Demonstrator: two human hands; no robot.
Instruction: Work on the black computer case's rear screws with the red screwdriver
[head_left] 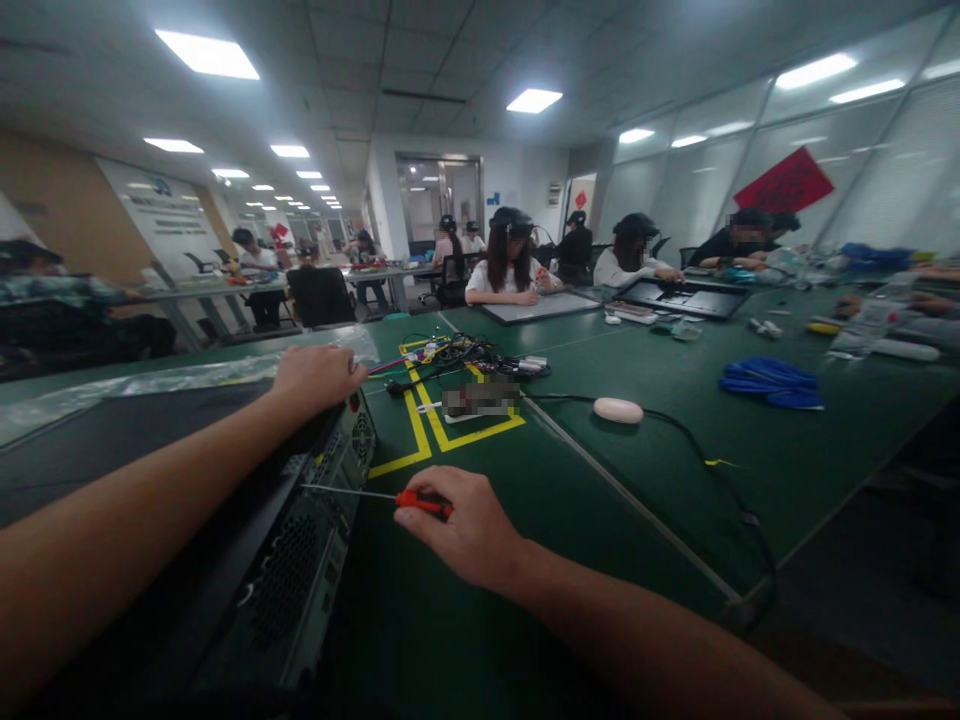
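Left forearm (150,500) over case (135,425) on table (420,620). Left hand (321,377) atop far edge; can't tell if gripping. Right hand (465,525) nearer rear panel (300,570), grip clamped on screwdriver (409,499), shaft pointing left to panel.

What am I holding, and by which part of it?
A screwdriver, by its red-and-black handle, in your right grip; your left grip rests on the computer case.

Along the far edge of our bench (645,462) we see a flat grey panel (540,307) and a dark panel (697,298) before two seated people (499,275). Nearer us lie tangled cables (472,352) by yellow tape (484,433) and a pink oval object (618,410); toward the right edge, a blue bundle (772,383).
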